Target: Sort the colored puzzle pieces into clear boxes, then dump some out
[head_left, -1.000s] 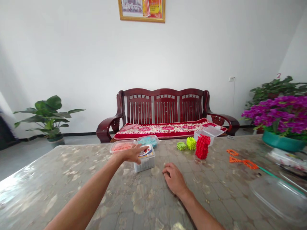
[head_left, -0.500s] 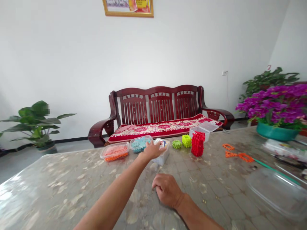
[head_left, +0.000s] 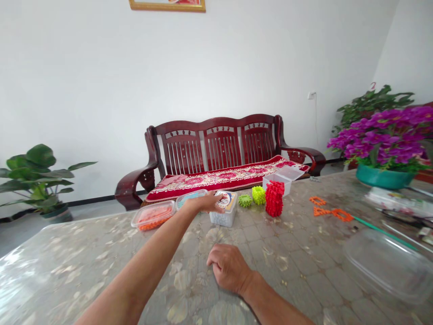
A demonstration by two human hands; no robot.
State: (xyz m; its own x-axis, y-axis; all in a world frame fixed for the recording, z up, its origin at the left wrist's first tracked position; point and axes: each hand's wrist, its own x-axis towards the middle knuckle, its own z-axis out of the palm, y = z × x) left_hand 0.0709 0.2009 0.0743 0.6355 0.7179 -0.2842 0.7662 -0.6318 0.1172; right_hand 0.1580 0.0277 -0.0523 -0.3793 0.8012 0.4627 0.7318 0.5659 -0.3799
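My left hand (head_left: 210, 201) reaches forward to a clear plastic box (head_left: 223, 219) with a printed label on its lid. Its thumb and fingers grip the left side of that box near the top. My right hand (head_left: 230, 268) rests on the table as a loose fist, with nothing visible in it. Just left of the labelled box is a container of blue pieces (head_left: 187, 197), partly behind my left hand. Farther left sits a container of orange pieces (head_left: 155, 214). Lime-green pieces (head_left: 259, 195) and a red stacked piece (head_left: 274, 198) stand to the right.
An open clear box (head_left: 287, 183) stands behind the red stack. Orange linked pieces (head_left: 341, 214), a green stick (head_left: 382, 231) and a clear lid or tray (head_left: 389, 266) lie on the right. Purple flowers fill a teal pot (head_left: 387, 177). A wooden bench (head_left: 221, 135) stands beyond the table.
The view has shifted slightly right and down. My left hand has drawn back from over the labelled lid to the box's left side, uncovering more of it. My right fist stays resting on the table.
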